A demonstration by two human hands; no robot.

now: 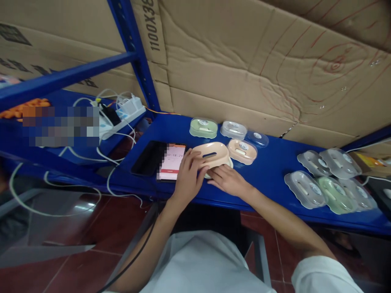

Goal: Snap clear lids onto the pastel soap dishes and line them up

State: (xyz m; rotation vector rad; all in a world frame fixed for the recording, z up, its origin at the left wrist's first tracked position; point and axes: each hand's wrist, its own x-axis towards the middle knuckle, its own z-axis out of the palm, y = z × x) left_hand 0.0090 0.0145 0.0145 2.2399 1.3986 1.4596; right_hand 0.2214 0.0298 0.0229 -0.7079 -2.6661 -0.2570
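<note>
Both hands' grips, left and right, clasping beige soap dish, long axis left-right.

the light is even and rather dim with a cool blue cast, and it leaves a pale glare patch on the red floor tiles. the blue shelf curves and tilts toward the frame edges, wide-lens bending, and the far right corner looks soft, perhaps slightly out of focus. a pixelated block covers part of the left, and shadows stay faint.
</note>
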